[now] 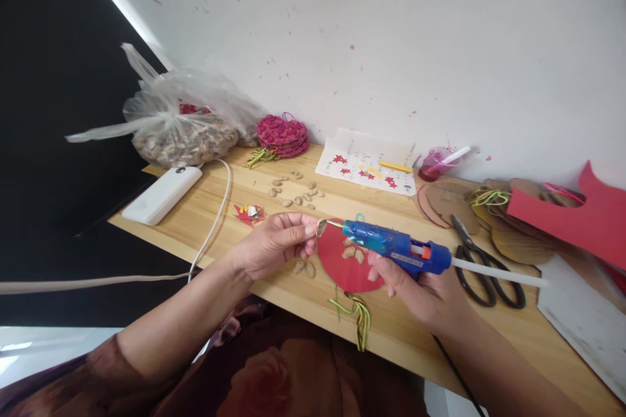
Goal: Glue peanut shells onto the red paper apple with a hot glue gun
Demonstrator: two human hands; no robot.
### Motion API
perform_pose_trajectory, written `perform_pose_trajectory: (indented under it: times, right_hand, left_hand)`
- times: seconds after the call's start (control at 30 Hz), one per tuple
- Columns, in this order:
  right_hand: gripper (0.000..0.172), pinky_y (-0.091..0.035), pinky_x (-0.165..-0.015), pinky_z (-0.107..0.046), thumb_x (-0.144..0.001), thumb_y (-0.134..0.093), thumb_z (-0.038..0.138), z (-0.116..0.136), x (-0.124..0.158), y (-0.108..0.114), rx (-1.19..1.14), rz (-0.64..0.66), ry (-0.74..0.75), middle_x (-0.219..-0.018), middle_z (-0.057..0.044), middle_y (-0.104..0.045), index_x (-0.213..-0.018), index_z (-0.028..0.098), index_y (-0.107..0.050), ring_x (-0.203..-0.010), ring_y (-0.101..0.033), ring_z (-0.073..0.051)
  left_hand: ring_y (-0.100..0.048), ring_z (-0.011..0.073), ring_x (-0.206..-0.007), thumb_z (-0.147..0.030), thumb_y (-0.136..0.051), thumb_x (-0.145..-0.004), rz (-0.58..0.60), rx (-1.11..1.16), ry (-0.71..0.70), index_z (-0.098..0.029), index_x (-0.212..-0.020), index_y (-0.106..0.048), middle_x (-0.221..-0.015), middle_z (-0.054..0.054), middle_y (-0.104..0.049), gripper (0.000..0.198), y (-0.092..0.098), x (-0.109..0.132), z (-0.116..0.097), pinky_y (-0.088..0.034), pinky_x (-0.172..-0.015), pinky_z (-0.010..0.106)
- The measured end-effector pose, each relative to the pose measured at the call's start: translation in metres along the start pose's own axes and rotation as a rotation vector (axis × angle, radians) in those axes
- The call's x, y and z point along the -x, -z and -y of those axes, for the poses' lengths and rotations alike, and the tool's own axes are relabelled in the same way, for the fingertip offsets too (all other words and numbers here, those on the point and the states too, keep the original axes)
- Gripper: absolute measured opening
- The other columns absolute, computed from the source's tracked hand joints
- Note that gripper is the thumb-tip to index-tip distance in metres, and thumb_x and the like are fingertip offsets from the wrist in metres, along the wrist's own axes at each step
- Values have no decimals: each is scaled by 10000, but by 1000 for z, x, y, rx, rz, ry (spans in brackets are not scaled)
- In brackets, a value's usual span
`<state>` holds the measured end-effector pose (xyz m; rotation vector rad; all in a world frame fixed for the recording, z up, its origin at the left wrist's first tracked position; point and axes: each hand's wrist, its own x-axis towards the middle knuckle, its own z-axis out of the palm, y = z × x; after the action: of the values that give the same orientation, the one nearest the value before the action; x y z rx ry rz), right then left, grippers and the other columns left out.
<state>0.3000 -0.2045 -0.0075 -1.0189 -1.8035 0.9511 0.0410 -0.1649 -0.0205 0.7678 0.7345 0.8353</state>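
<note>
Between thumb and fingers, my left hand (281,241) pinches a peanut shell (321,228). The metal nozzle of a blue hot glue gun (391,244) meets or nearly meets that shell. My right hand (415,290) is wrapped around the gun's handle, and a white glue stick (493,272) juts from its rear. Below the nozzle lies a red round card (337,260) with several peanut shells (355,253) on it. A yellow-green tassel (362,322) hangs from the card's lower edge. Part of the card is hidden by the gun and my right hand.
Loose peanut shells (298,199) lie mid-table. Behind are a plastic bag (186,137), pink-red decorated discs (282,137) and paper (337,176) with red stars. A white power bank (163,194) is left; black scissors (482,267), cardboard (518,228) and red card (557,208) are right.
</note>
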Motion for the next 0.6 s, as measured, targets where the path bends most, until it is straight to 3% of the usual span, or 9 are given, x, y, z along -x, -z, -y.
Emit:
perform_pose_trajectory:
  times: [0.43, 0.6]
  right_hand:
    - [96, -477, -447, -250, -953, -646, 273, -3, 4, -2, -61, -13, -10, -762, -25, -727, -905, 243, -723, -613, -654, -155]
    - [74, -556, -524, -295, -936, -675, 288, -3, 9, -3, 13, 4, -12, -819, -38, -746, -901, 244, -723, -680, -683, -194]
  left_hand:
    - [-544, 71, -558, -379, -902, -717, 17, 50, -19, -124, -668, -622, -615, -15, -568, 381, -1, -1, 1, -458, -565, 173]
    - [-499, 69, -568, -362, -882, -747, 0, 110, -35, -136, -686, -586, -620, -27, -530, 378, -2, -2, 3, -439, -560, 177]
